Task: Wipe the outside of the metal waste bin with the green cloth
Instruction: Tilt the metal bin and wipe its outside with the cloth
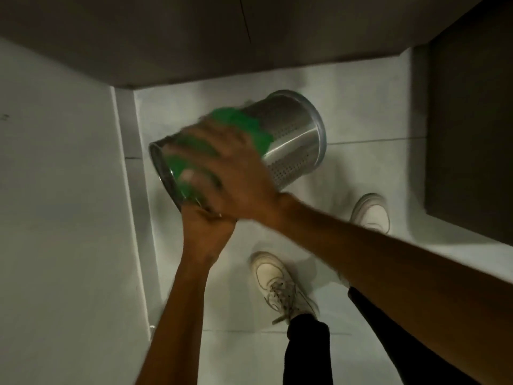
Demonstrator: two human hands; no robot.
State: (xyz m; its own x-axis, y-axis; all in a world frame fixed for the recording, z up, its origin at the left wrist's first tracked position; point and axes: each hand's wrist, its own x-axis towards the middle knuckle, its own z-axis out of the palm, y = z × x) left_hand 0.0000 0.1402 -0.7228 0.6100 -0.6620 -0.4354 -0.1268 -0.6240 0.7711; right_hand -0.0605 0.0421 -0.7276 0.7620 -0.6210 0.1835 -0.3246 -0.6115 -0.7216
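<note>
Two bare hands are engaged with the metal waste bin [288, 140], which is held off the tiled floor [374, 168] and tipped on its side, its rim at the left and its closed base toward the far right. The bin is gripped at the near edge of its rim by the left hand [206, 232], whose fingers are clenched around that edge. The green cloth [247, 126] is pressed flat against the upper side of the bin by the right hand [230, 168], with its fingers spread over the cloth toward the rim rather than closed around it. The bin's perforated wall toward the base is left uncovered and is seen to shine, though whether it has been wiped cannot be told. The wiping is judged to be under way, with the stretch near the rim being worked; the underside and the far face of the bin are hidden, so it is likely that turning the bin and covering those parts remains. Two white shoes [274, 276] are seen on the floor below.
</note>
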